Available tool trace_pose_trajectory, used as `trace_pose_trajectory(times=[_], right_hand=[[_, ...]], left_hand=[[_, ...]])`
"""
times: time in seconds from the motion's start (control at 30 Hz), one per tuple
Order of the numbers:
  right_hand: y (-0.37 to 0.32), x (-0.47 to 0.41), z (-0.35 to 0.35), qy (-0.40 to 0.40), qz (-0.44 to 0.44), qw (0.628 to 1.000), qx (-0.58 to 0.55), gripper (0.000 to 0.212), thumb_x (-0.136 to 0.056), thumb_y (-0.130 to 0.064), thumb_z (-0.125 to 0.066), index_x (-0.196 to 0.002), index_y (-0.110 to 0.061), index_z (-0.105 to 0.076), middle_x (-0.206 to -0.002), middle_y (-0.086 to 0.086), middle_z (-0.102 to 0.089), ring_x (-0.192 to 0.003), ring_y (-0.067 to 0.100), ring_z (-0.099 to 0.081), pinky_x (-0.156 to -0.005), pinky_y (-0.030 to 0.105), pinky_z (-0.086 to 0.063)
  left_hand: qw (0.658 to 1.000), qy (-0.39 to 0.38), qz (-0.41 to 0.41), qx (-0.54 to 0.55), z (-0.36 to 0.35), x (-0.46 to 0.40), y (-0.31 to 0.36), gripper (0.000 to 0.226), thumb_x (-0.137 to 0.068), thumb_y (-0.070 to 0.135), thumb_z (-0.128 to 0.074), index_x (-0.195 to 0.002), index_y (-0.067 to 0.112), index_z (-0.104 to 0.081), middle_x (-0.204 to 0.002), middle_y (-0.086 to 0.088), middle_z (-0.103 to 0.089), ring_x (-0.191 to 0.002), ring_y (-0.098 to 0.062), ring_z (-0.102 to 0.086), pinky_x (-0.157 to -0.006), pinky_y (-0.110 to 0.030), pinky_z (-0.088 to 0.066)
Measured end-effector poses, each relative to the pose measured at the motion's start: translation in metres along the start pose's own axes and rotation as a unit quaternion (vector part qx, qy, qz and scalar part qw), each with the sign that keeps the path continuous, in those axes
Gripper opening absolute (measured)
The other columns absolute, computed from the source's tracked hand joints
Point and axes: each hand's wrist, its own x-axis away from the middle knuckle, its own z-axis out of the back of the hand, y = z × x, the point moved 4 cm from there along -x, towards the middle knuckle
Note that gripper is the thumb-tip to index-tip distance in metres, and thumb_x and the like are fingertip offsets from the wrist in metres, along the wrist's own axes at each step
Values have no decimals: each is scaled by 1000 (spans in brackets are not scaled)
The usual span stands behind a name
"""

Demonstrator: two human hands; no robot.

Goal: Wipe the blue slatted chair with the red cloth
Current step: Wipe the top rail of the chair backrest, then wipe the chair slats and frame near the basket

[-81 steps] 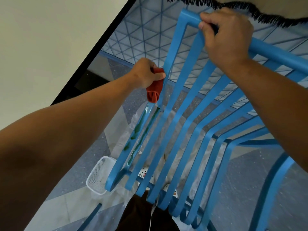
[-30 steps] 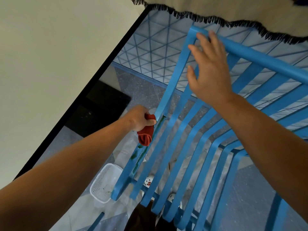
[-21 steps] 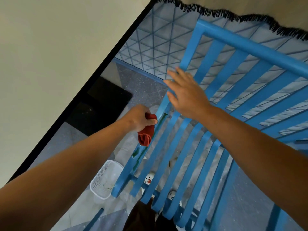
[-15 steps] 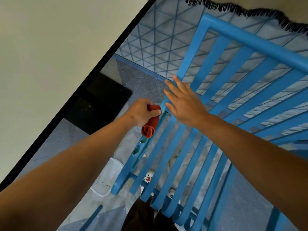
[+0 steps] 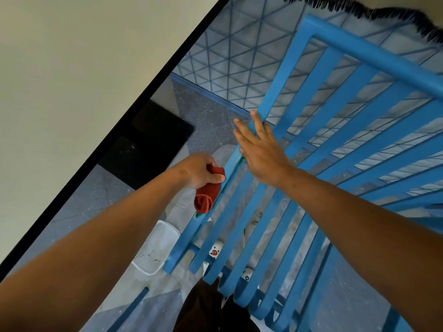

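Note:
The blue slatted chair [image 5: 335, 130] fills the right half of the view, seen from above, its slats running down toward my feet. My left hand [image 5: 200, 170] grips the rolled red cloth [image 5: 207, 194] and presses it against the outer side of the leftmost slat, about halfway down. My right hand [image 5: 262, 149] lies flat with fingers spread on the same slat, just above the cloth. Green smears show on that slat below the cloth.
A white perforated basket [image 5: 157, 250] stands on the floor left of the chair's front edge. A cream wall with a black skirting [image 5: 134, 109] runs diagonally at left. A fringed rug edge [image 5: 359, 8] and a triangle-patterned floor [image 5: 230, 53] lie beyond the chair.
My right hand let go of the top rail and came down to rest open on the leftmost slat. My left hand slid the cloth lower along that slat.

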Motion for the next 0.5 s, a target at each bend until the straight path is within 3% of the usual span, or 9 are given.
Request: trace_pose_trajectory(times=[0.23, 0.33, 0.4, 0.5], right_hand=[[-9, 0, -3, -22, -23, 999, -31, 61, -95, 4, -59, -154, -3, -40, -171, 8, -21, -159, 40, 6, -125, 63, -8], [-24, 8, 9, -59, -53, 984, -161, 55, -104, -3, -49, -157, -7, -36, -171, 4, -21, -160, 29, 4, -129, 56, -6], [-39, 20, 26, -54, -142, 930, -335, 51, -111, -22, -44, -160, -15, -33, -170, -1, -24, -160, 17, -9, -130, 42, -14], [-61, 36, 42, -36, -236, 790, -565, 65, -101, -53, -55, -159, -35, -33, -163, -6, -39, -148, 9, -39, -120, 33, -37]], left_hand=[[991, 115, 0, 71, -8, -3, 7, 20, -88, 35, -78, -95, 17, -70, -88, 4, -67, -79, -10, -63, -64, -22, -45], [983, 168, -10, 68, -4, 7, 3, 21, -87, 37, -77, -91, 18, -69, -88, 0, -68, -82, -16, -63, -70, -27, -47], [965, 225, -25, 129, 7, 20, 8, 19, -90, 36, -75, -88, 18, -70, -83, -1, -68, -76, -15, -63, -67, -25, -49], [934, 221, -44, 278, 20, 41, 25, 20, -101, 29, -61, -103, 12, -71, -98, -13, -73, -86, -23, -70, -78, -32, -58]])
